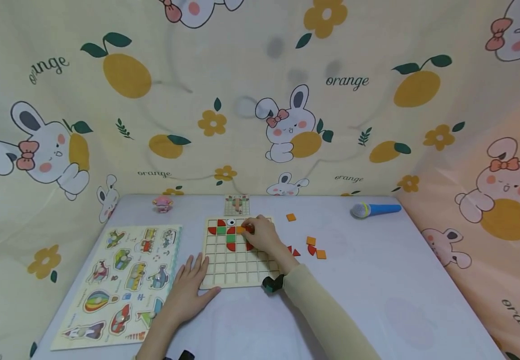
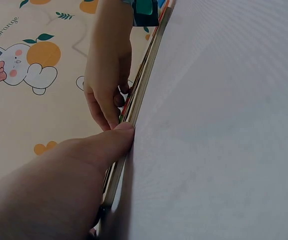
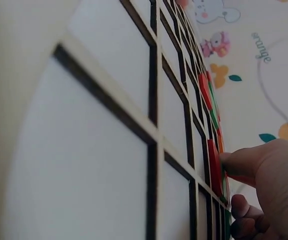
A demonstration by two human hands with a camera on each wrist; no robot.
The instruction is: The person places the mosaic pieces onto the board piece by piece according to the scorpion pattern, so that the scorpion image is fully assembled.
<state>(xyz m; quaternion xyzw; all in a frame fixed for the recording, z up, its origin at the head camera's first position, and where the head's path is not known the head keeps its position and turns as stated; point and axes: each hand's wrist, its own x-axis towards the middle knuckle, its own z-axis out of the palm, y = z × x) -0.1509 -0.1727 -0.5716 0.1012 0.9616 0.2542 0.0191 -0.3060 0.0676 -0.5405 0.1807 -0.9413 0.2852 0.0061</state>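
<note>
A wooden grid board (image 1: pixel 232 267) lies on the table with red, green and orange tiles in its upper cells. Over its upper part, my right hand (image 1: pixel 264 235) has its thumb and fingertips at an orange square tile (image 1: pixel 240 230). In the right wrist view, the thumb (image 3: pixel 246 162) reaches down close beside a red tile (image 3: pixel 215 167); other fingers curl below it. A round eye tile (image 1: pixel 231 222) sits in the top row. My left hand (image 1: pixel 189 290) rests with spread fingers at the board's near left corner, its thumb (image 2: pixel 116 140) along the near edge.
Loose orange squares (image 1: pixel 311 241) and red pieces (image 1: pixel 296 253) lie right of the board. Behind it is a small pattern card (image 1: pixel 237 205). A picture puzzle board (image 1: pixel 124 280) lies left, a pink toy (image 1: pixel 162 204) behind, a blue toy microphone (image 1: pixel 377 210) far right.
</note>
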